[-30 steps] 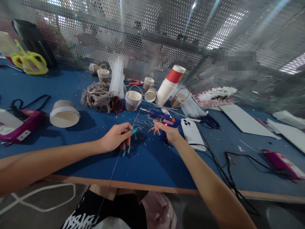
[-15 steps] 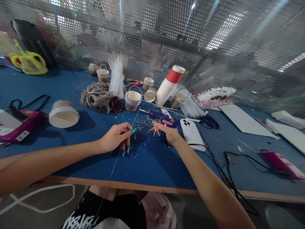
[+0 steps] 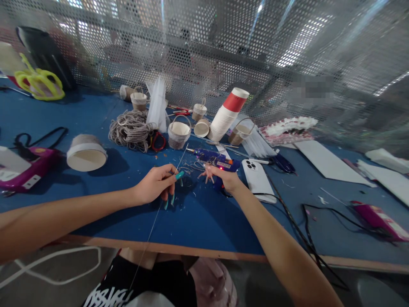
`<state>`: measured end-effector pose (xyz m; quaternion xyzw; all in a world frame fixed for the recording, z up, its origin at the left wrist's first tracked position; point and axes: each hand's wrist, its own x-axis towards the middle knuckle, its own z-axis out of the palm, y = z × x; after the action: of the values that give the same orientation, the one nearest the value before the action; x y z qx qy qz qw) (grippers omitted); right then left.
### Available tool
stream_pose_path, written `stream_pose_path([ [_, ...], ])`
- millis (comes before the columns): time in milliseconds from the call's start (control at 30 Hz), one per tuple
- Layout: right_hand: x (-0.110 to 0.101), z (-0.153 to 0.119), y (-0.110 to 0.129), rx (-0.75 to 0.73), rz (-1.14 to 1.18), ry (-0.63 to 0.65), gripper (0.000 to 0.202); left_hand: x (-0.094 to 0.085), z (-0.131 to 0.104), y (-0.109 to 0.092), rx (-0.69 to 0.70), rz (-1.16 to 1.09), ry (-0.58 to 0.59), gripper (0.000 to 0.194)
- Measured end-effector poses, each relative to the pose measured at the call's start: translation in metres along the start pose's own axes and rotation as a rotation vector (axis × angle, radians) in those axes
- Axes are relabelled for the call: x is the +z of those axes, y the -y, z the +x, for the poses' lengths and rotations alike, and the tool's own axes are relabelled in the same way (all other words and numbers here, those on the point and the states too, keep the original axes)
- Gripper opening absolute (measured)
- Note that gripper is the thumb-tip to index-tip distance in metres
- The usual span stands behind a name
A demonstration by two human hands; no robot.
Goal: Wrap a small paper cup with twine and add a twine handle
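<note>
Nearest you, a thin wire [image 3: 151,230] rose from over your black clothing [image 3: 174,281], crossed the front edge of the blue table [image 3: 204,221] and ran up through your left hand [image 3: 156,185]. You had it pinched between the left thumb and forefinger, the other fingers loosely bent below. Your right hand [image 3: 225,177] gripped a blue glue gun [image 3: 207,155], its fingers curled around the handle, a red light glowing beside them. The wire's far end stood right at the gun's nozzle; at that size it was hard to be sure whether they touched.

Just right of your right hand lay a white phone [image 3: 258,183], and out to the left a large grey cup [image 3: 84,154] rested tipped over, its mouth towards you. Beyond your hands stood a small handled basket [image 3: 179,135], with red-handled scissors [image 3: 158,141] and a heap of grey cord [image 3: 128,130] to its left. To its right, a leaning stack of paper cups [image 3: 225,119] rose beside another small basket [image 3: 240,133]. Behind everything was a perforated grey screen [image 3: 198,47].
</note>
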<state>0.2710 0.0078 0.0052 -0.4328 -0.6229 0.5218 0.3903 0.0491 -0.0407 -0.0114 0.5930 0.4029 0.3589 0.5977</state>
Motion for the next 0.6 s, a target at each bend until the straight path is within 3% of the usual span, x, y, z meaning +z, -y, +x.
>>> stream_pose_path([
  [367, -0.001, -0.002, 0.004, 0.043, -0.009, 0.092, 0.042, -0.001, -0.001, 0.0, 0.015, -0.006, -0.026, 0.01],
  [433, -0.004, 0.0, 0.002, 0.013, -0.035, 0.027, 0.038, -0.001, -0.001, 0.001, 0.024, -0.016, -0.04, 0.011],
  [600, -0.014, 0.005, -0.002, -0.139, -0.145, -0.299, 0.025, -0.002, 0.0, 0.002, 0.024, -0.01, -0.036, 0.011],
])
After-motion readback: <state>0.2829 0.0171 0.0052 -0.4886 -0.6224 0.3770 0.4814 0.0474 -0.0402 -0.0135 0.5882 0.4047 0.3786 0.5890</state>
